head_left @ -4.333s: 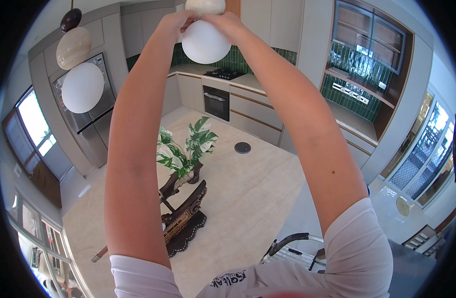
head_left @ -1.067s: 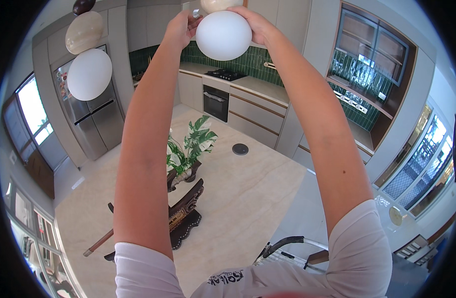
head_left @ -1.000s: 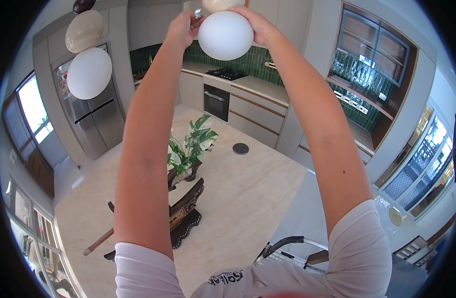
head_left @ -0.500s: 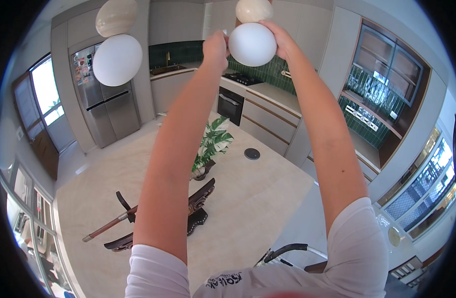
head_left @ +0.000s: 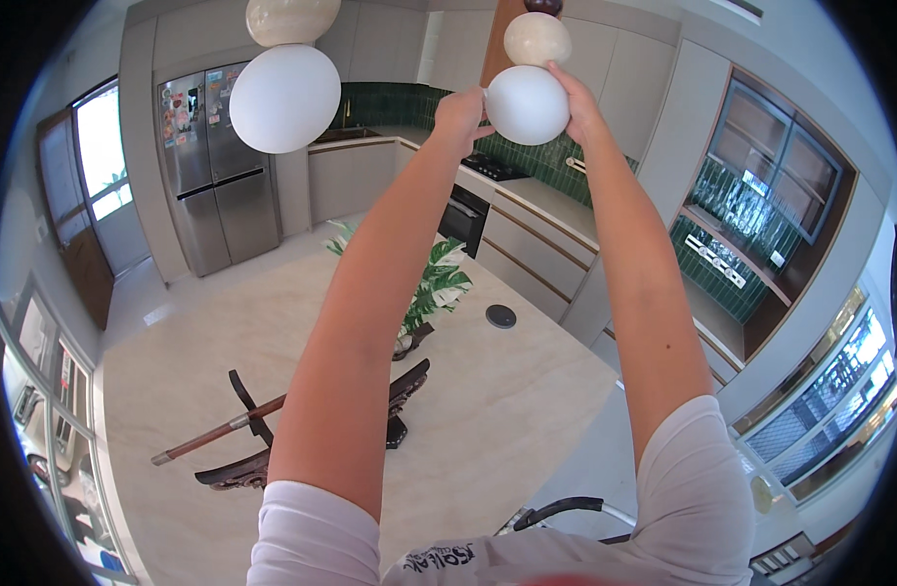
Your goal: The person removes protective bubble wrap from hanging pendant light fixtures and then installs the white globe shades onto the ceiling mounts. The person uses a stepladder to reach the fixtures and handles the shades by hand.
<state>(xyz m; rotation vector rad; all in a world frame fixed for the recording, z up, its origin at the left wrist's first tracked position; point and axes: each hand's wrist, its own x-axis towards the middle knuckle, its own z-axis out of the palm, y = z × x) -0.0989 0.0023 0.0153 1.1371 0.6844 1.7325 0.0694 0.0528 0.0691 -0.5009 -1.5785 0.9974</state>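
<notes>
Both my arms reach up and forward to a white globe pendant lamp (head_left: 528, 105), which hangs under a glossy cream ball (head_left: 537, 39) with a dark ball (head_left: 543, 6) above. My right hand (head_left: 579, 105) steadies the globe from its right side, fingertips near where it meets the cream ball. At the globe's left edge is my left hand (head_left: 458, 117), its fingers curled and one digit pointing along the globe. Whatever the left fingers pinch, if anything, is hidden. A second white globe lamp (head_left: 284, 99) hangs to the left, beneath its own cream ball (head_left: 293, 20).
Below my arms is a pale stone table (head_left: 488, 420). On it are a dark carved stand with a brown rod (head_left: 219, 431), a potted leafy plant (head_left: 439, 283) and a round black disc (head_left: 501, 316). A fridge (head_left: 219, 186), stove (head_left: 494, 167) and cabinets stand beyond.
The view has shifted, so both lamps sit further right in it. My right hand stays on the globe. My left hand has moved lower along the globe's left side.
</notes>
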